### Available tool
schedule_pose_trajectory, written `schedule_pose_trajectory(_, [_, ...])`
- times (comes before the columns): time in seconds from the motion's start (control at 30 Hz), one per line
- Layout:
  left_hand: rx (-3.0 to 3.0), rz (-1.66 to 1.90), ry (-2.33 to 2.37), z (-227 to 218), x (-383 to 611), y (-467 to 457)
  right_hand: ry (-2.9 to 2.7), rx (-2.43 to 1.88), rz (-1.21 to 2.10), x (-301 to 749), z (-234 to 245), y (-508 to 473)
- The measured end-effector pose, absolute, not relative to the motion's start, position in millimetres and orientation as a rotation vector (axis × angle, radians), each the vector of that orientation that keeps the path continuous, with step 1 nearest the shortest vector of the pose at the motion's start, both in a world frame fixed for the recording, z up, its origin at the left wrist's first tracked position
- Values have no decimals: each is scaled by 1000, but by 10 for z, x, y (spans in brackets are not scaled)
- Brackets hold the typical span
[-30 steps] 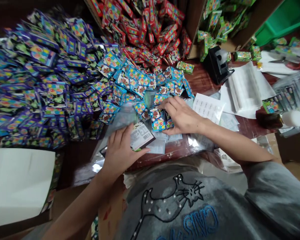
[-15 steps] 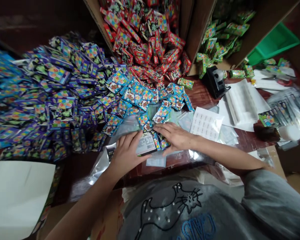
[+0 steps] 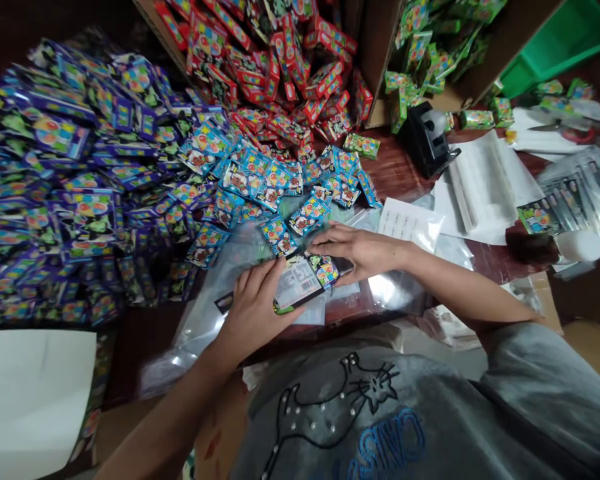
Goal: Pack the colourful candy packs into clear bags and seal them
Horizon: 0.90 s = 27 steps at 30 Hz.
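My left hand (image 3: 253,310) grips a small stack of packets (image 3: 299,283), its top one turned to the white barcode back. My right hand (image 3: 360,252) closes over the stack's right end, where a blue cartoon packet (image 3: 325,269) shows under the fingers. Both hands sit over clear plastic bags (image 3: 215,293) on the dark red table (image 3: 395,170). Loose blue packets (image 3: 280,235) lie just beyond the fingertips.
A big heap of purple and blue packets (image 3: 80,180) fills the left. Cardboard boxes hold red packets (image 3: 275,60) and green packets (image 3: 430,47). A black tape dispenser (image 3: 425,137), label sheets (image 3: 410,223), white paper (image 3: 485,183) and a white sheet (image 3: 30,393) lie around.
My right hand drew a blue packet back from the pile and brought it against the stack in my left hand. The camera view tipped slightly.
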<state>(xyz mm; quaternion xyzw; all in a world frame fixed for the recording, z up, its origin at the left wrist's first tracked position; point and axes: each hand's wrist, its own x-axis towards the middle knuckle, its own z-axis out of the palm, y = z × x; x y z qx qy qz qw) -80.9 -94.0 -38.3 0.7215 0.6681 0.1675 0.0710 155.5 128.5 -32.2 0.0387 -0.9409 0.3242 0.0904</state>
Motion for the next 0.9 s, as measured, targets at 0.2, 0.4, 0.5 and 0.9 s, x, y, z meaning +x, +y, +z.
schedule_pose_trajectory(0.2, [2079,541,2185,-270,-558,-795,-2667,-233,997,1745,-201,1180])
schedule_pose_trajectory(0.4, [2115,635,2173,-329,-296,-730,-2524,-370,837,1976,-355,869])
schedule_pose_trajectory(0.5, [2271,605,2084,-250,-361,-556,-2450,-542,780,2171,-348,994])
schedule_pose_trajectory(0.9, [2671,-39,2027,427,-905,2025,-2492,-1662,40,1874,278,3332])
